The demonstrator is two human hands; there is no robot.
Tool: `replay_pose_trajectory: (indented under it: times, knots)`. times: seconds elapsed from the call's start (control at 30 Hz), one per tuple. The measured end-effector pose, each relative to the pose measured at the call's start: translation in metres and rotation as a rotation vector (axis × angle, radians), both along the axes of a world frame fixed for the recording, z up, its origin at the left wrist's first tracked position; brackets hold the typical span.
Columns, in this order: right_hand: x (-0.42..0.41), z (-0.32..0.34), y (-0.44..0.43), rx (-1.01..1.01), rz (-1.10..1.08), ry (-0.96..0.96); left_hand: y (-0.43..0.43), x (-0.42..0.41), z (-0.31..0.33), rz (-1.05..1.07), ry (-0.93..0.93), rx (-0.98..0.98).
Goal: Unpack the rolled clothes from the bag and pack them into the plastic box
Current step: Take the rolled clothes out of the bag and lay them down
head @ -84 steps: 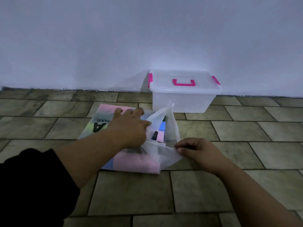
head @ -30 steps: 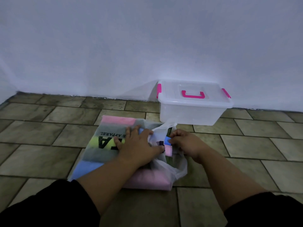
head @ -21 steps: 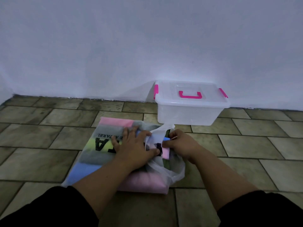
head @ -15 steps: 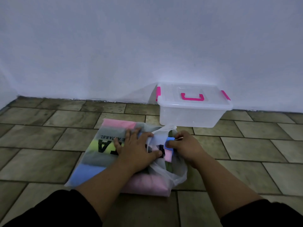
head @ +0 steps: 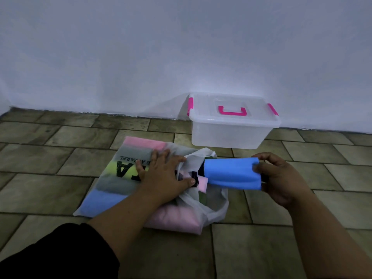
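A translucent white bag (head: 120, 178) lies flat on the tiled floor, its mouth facing right. Rolled clothes in pink, grey, yellow-green and blue show through it. My left hand (head: 163, 174) presses flat on the bag near its mouth, fingers spread. My right hand (head: 281, 178) grips the right end of a blue rolled garment (head: 231, 175), most of which is outside the mouth. A small pink roll end (head: 203, 183) pokes out beside it. The clear plastic box (head: 227, 135) with pink handle and latches stands against the wall behind the bag, lid on.
A white wall (head: 181, 53) runs along the back, right behind the box. Brown floor tiles (head: 302, 228) stretch to the right of the bag and in front of it. My black sleeve (head: 60, 256) is at the lower left.
My right hand has drawn the blue roll rightwards out of the bag's mouth. The left hand stays pressed on the bag. The box has not moved.
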State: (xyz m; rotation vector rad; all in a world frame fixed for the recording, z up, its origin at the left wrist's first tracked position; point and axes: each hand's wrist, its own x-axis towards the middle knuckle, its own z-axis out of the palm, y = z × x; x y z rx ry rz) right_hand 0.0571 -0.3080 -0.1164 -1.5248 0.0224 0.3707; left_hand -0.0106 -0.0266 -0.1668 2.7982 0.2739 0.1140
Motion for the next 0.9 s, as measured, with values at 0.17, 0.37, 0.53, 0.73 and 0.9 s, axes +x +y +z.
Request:
replay_pose_trajectory:
  times: [0.17, 0.37, 0.53, 0.73, 0.9]
  knots:
    - [0.006, -0.003, -0.024, 0.225, -0.377, 0.045, -0.001, -0.001, 0.000, 0.015, 0.015, -0.011]
    - [-0.010, -0.034, 0.023, -0.327, -0.508, -0.317, -0.002, 0.000, 0.002, 0.026, 0.013, -0.012]
    - [-0.009, -0.055, 0.037, -0.753, -0.280, -0.623, -0.003, -0.003, 0.004, 0.051, 0.028, 0.001]
    - [-0.010, -0.023, 0.035, -0.877, -0.137, -0.656, -0.005, -0.007, 0.004, 0.101, 0.025, 0.013]
    - [-0.029, -0.009, 0.073, -0.766, 0.360, -0.362, 0.003, -0.007, 0.007, 0.047, 0.086, -0.026]
